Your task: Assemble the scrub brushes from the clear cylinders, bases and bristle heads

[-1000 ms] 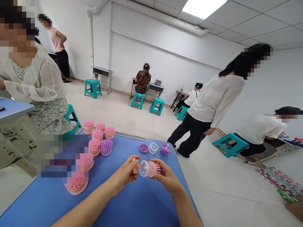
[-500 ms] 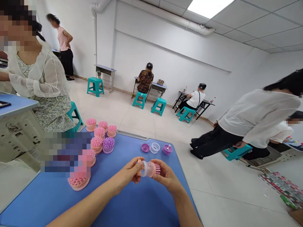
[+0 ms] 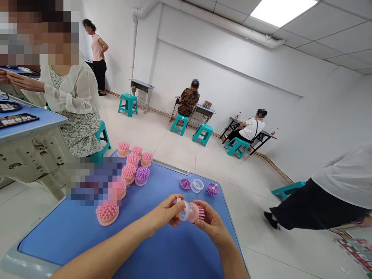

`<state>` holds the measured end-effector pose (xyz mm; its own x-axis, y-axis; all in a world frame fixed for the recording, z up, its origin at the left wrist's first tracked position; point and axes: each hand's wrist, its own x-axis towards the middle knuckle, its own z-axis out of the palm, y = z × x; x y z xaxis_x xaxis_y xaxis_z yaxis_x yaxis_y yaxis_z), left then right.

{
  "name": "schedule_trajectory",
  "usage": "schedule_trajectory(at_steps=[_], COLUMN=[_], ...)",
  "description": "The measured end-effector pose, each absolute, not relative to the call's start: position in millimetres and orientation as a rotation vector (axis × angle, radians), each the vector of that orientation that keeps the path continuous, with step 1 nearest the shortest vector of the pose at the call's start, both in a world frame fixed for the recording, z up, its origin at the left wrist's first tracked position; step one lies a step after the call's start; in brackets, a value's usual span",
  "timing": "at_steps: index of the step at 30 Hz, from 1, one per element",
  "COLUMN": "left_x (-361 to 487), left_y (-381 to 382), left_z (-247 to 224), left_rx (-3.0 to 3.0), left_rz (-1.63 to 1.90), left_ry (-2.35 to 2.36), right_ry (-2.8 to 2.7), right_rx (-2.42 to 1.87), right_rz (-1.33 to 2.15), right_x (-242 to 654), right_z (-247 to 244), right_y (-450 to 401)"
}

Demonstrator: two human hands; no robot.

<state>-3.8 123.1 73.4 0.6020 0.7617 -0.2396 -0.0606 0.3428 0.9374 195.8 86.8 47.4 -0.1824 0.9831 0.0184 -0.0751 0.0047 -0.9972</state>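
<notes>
Both hands hold a clear plastic cup with pink silicone bristles at one end [image 3: 190,212] over the blue table [image 3: 58,242]. My left hand [image 3: 166,211] grips the cup's near end and a small pink piece [image 3: 178,205]. My right hand [image 3: 210,224] cradles the bristle end. Several pink bristle brushes [image 3: 129,172] and a purple one [image 3: 142,175] stand to the left. Beyond my hands lie a purple base [image 3: 185,184], a clear ring [image 3: 197,185] and a purple bristle head with a stem [image 3: 212,189]. A pixelated patch hides part of the table's far left.
A seated co-worker [image 3: 78,104] is at a second blue table [image 3: 29,124] to the left. A person in white and black [image 3: 328,197] stands at the right edge. Teal stools [image 3: 202,133] and small desks with seated people stand along the far wall.
The view has swung, shifting the table and room to the right. The person in white has moved towards the right edge. My hands still hold the clear cup, with little change.
</notes>
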Motion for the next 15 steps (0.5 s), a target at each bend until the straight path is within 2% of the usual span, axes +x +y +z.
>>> schedule_trajectory(at_steps=[11,15], left_x=[-3.0,-1.1], left_y=[123.8,126.1], left_z=[67.0,60.6], left_rx=[1.193,1.192], left_rz=[0.608,0.596], left_ry=[0.767,0.768], right_ry=[-1.360,-1.481], right_rx=[-1.058,-1.150], right_rz=[1.359,1.242], right_x=[192.0,191.6], right_z=[52.1,54.0], right_y=[85.2,83.6])
